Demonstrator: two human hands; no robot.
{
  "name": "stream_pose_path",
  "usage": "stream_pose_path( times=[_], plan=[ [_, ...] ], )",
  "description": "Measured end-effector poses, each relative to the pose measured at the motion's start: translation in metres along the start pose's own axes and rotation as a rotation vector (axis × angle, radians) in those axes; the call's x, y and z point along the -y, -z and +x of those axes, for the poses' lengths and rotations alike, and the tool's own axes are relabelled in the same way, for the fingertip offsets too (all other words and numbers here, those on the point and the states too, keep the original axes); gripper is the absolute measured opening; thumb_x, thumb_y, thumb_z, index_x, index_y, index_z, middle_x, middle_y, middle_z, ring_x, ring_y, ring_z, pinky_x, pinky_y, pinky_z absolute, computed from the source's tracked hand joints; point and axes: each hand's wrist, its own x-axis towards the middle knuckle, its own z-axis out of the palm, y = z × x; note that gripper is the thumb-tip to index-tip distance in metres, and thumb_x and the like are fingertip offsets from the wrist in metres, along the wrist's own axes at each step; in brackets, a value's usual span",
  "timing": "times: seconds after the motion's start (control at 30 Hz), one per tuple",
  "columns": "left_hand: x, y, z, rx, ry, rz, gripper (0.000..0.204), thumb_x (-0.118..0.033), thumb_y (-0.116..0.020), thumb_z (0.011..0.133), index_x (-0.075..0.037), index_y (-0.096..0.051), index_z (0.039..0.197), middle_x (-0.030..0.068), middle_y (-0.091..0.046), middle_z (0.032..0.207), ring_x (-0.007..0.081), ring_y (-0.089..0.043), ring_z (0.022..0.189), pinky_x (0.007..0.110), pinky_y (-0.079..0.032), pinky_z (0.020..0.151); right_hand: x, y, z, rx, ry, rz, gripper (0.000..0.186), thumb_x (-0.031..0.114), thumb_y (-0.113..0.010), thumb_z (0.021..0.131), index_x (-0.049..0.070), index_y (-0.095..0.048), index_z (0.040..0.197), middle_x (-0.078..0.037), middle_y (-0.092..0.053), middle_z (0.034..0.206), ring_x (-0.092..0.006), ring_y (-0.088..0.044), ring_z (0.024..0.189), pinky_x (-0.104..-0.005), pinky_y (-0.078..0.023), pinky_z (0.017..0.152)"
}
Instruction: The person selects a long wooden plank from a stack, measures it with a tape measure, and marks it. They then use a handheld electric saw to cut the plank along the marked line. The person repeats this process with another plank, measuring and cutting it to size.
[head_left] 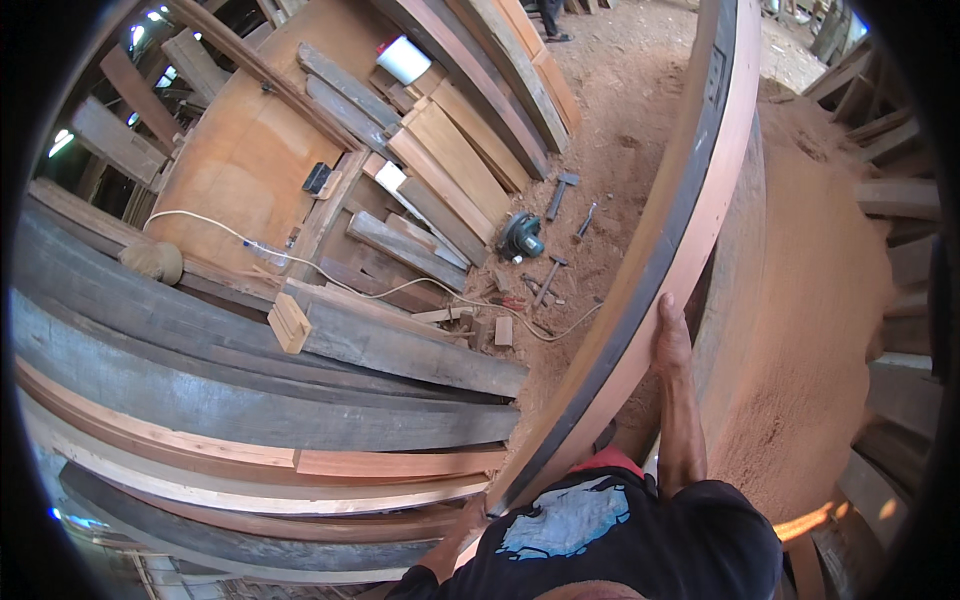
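Note:
A long curved wooden beam (688,240), pale pink with a dark grey band along it, stands tilted across the view from the top centre down to my body. My right hand (670,335) grips its right side partway along, thumb pointing up the beam. My left hand (471,522) is low at the bottom, at the beam's near end beside my torso, its fingers partly hidden and curled on the wood.
A power tool (520,235), hammers (560,195) and a cable lie on the sawdust-covered ground. Stacked planks (250,400) fill the left, with a white bucket (403,60) behind. A sawdust heap (810,380) lies at right. A person's legs (550,20) show at the top.

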Motion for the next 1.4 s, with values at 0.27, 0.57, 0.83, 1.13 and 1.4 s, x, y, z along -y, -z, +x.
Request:
stream_pose_path(
  times=[0.27,0.57,0.83,1.13,1.4],
  plan=[
    [-0.074,0.017,0.051,-0.151,-0.052,-0.280,0.077,-0.044,-0.092,0.064,-0.003,-0.059,0.121,0.0212,-0.067,0.113,0.0372,-0.064,0.109,0.044,-0.051,0.091,0.073,-0.086,0.004,0.142,0.156,-0.046,0.076,0.050,-0.068,0.091,-0.005,-0.046,0.139,-0.012,-0.060,0.128,-0.0216,-0.059,0.116,-0.0364,-0.047,0.101],
    [-0.134,0.026,0.151,-0.285,-0.375,-0.327,0.083,-0.044,-0.093,0.059,-0.006,-0.059,0.123,0.0214,-0.068,0.116,0.0357,-0.066,0.111,0.046,-0.052,0.090,0.180,-0.141,-0.029,0.263,0.455,-0.319,0.080,0.056,-0.064,0.092,-0.006,-0.045,0.140,-0.013,-0.059,0.131,-0.0208,-0.057,0.118,-0.0351,-0.045,0.101],
    [-0.282,0.185,0.236,-0.435,-0.763,0.195,0.098,-0.057,-0.087,0.064,-0.001,-0.045,0.133,0.0225,-0.057,0.120,0.0423,-0.054,0.116,0.051,-0.043,0.099,0.254,-0.176,-0.044,0.229,0.780,-0.328,0.075,0.050,-0.072,0.088,-0.010,-0.053,0.130,-0.018,-0.067,0.110,-0.0218,-0.069,0.098,-0.0341,-0.057,0.086],
    [-0.554,0.450,0.015,-1.105,-1.536,-0.196,0.115,-0.064,-0.077,0.074,0.007,-0.027,0.148,0.0277,-0.037,0.145,0.0378,-0.035,0.141,0.048,-0.028,0.118,0.170,-0.117,0.041,0.024,0.974,-0.728,0.062,0.039,-0.074,0.088,-0.006,-0.051,0.124,-0.023,-0.068,0.104,-0.0301,-0.070,0.096,-0.0405,-0.058,0.086],
    [-0.636,0.431,0.011,-0.606,-1.718,-0.533,0.105,-0.056,-0.078,0.081,0.005,-0.026,0.148,0.0227,-0.045,0.137,0.0293,-0.045,0.129,0.041,-0.033,0.112,0.138,-0.105,0.060,0.016,0.833,-0.977,0.069,0.047,-0.072,0.088,-0.006,-0.048,0.124,-0.027,-0.065,0.102,-0.0406,-0.067,0.097,-0.0493,-0.056,0.084]
  ],
)
